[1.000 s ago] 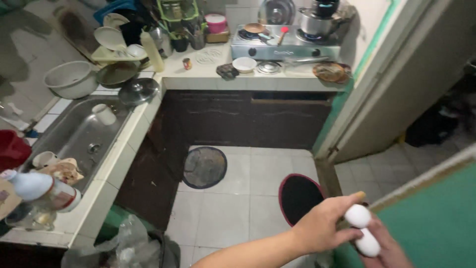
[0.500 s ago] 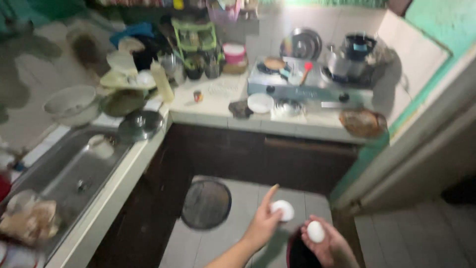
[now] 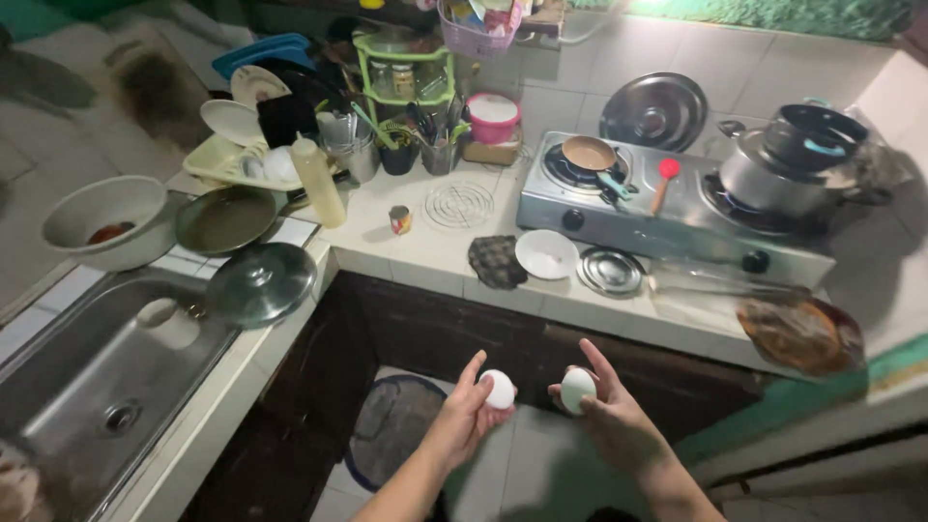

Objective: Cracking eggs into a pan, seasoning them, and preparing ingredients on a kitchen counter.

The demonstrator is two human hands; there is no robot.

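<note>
Eggs, one in each hand, sit above the floor just in front of the counter's front edge [image 3: 619, 333]. The left hand [image 3: 469, 418] cups a white egg [image 3: 499, 389] with fingers curled round it and the thumb up beside it; the right hand [image 3: 609, 418] pinches a pale egg [image 3: 577, 389] between thumb and fingertips. Both eggs look light, smooth and a little slippery, with thin shells that would crack under a squeeze or a knock, so a loose cradle round the middle suits them best. On the counter ahead lie a small white plate [image 3: 546, 253] and a dark cloth [image 3: 497, 261], close to the stove [image 3: 677, 227].
</note>
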